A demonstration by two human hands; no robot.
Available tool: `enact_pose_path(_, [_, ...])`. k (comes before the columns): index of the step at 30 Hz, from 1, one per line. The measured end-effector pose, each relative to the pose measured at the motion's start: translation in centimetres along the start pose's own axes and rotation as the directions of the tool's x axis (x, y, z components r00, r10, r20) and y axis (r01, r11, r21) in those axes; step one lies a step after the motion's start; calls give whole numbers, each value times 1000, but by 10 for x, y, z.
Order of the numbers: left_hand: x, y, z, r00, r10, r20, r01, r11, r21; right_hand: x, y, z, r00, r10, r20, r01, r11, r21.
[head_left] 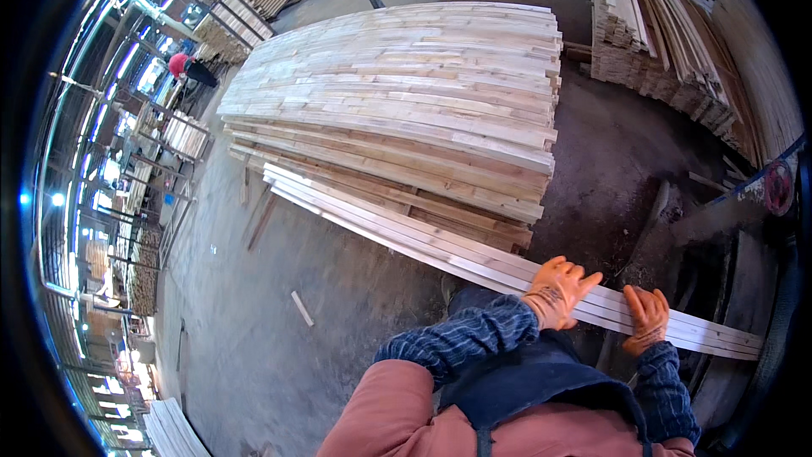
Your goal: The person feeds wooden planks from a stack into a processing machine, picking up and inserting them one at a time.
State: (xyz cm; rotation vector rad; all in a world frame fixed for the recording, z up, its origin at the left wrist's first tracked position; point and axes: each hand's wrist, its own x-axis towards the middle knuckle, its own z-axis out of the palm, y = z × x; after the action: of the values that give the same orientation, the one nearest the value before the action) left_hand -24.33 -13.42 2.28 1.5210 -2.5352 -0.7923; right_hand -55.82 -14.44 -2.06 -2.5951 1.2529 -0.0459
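Several long, pale wooden strips (440, 247) lie side by side across my front, from beside the big stack to the far right. My left hand (556, 293), in an orange glove, is closed over the strips, its fingers curled across the far edge. A little farther right, my right hand (647, 319), gloved the same way, grips the strips too, with its fingers bent over the top. Both thumbs are partly hidden. Beyond the strips stands a large layered stack of wooden boards (389, 76).
Another pile of long strips (660, 59) stands at the far right. Beside my right side is a machine frame (727, 220) with dark beams. A small wood offcut (302, 308) lies on the concrete floor (254, 355). A person in red (179, 65) bends near racks at the far left.
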Motion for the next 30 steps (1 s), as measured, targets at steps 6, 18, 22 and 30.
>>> enact_pose_path(6, [-57, -59, 7, 967, 0, -255, -5, 1000, -18, -55, 60, -9, 981, 189, 36, -181, 969, -170])
enact_pose_path(18, [-87, -97, -23, 954, -299, 5, 277, 890, 362, -33, 15, -9, 974, 144, -176, -146, 989, -3])
enact_pose_path(22, [-66, -58, -3, 978, -207, 12, 201, 961, 191, 20, -50, -1, 999, 9, -31, -7, 996, 87])
enact_pose_path(30, [-119, -111, -22, 972, -133, -195, 201, 900, 387, 9, -17, -21, 1000, -18, 15, 17, 996, 91])
